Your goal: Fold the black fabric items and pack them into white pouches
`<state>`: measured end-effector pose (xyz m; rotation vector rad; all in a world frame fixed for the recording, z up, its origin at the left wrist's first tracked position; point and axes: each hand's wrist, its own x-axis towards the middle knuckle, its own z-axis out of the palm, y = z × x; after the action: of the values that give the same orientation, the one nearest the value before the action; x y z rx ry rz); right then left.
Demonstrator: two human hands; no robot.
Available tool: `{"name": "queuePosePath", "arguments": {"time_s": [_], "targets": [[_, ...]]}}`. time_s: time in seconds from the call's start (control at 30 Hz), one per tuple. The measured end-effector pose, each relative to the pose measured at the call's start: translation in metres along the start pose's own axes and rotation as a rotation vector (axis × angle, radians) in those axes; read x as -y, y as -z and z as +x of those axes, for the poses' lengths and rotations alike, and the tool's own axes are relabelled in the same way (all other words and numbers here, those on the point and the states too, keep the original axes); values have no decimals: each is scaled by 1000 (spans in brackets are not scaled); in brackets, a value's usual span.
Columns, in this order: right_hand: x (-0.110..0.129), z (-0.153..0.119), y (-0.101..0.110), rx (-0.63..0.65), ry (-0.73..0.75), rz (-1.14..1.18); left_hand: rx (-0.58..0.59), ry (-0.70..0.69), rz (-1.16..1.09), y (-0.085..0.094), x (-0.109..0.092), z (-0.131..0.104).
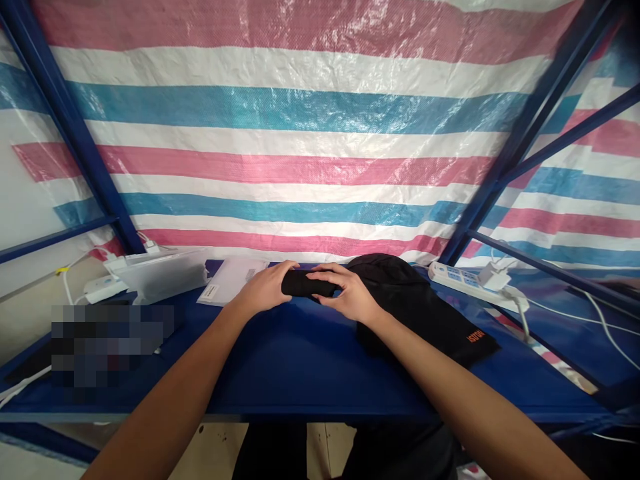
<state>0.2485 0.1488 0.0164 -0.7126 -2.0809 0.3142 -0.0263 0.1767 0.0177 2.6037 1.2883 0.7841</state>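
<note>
A short black roll [302, 285], soft-looking and roughly cylindrical, is held level between my two hands over the blue tabletop [300, 360]. My left hand [267, 288] is curled around its left end. At the other end, my right hand [351, 293] grips it with the fingers over the top and the thumb below. What exactly the roll is, I cannot make out. Just right of my right hand lies a black cloth bag or garment [425, 307] with orange lettering near its corner. Behind my left hand a pale flat packet [231, 280] with a white label rests on the table.
A white power strip [475, 287] with a plugged-in charger is at the right, cables trailing. On the left stand a translucent plastic folder [160, 277] and another white power strip [103, 288]. Blue metal posts [75, 127] frame the table. A striped plastic sheet [300, 147] hangs behind.
</note>
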Motion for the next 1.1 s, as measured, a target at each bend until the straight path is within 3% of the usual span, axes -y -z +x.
{"name": "queuePosePath", "arguments": {"time_s": [0.1, 0.2, 0.3, 0.37, 0.5, 0.63, 0.73, 0.83, 0.97, 1.1], "targets": [[-10, 1, 8, -147, -99, 3, -126, 118, 91, 10, 23, -1], [-26, -1, 17, -278, -257, 29, -196, 345, 189, 22, 46, -5], [-40, -3, 19, -316, -416, 127, -75, 549, 247, 26, 60, -8], [-44, -4, 18, -310, -480, 190, 46, 606, 270, 25, 65, -9], [-43, -5, 15, -305, -504, 199, 121, 584, 305, 19, 70, -9], [-41, -4, 14, -296, -530, 215, 93, 616, 323, 21, 66, -8], [-40, -4, 12, -314, -587, 351, -4, 617, 359, 28, 59, -6], [-37, -3, 9, -362, -623, 568, -125, 499, 341, 31, 50, -4], [-31, 0, 4, -398, -674, 789, -163, 313, 289, 24, 38, -3], [-22, 4, 1, -405, -711, 952, -230, 232, 255, 12, 31, -2]]}}
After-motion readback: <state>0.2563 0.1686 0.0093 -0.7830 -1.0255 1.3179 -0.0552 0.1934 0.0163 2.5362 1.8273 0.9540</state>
